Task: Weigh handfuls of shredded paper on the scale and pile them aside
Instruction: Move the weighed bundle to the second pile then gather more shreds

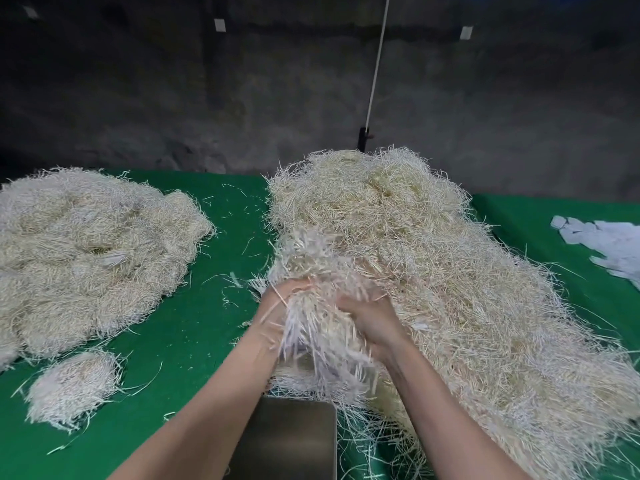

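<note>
Above the steel scale (pixel 287 441), hands (pixel 278 306) (pixel 370 318) clutch a wispy paper tuft (pixel 320 336).

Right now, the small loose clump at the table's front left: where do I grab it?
Take the small clump round its dense middle, from above, cupping in from both sides. It is a low mound; fringe strands would likely pull free.

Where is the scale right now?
Head view, bottom centre: the scale lies on the table, below the handful gripped by left hand and right hand, beside the big pile.
</note>
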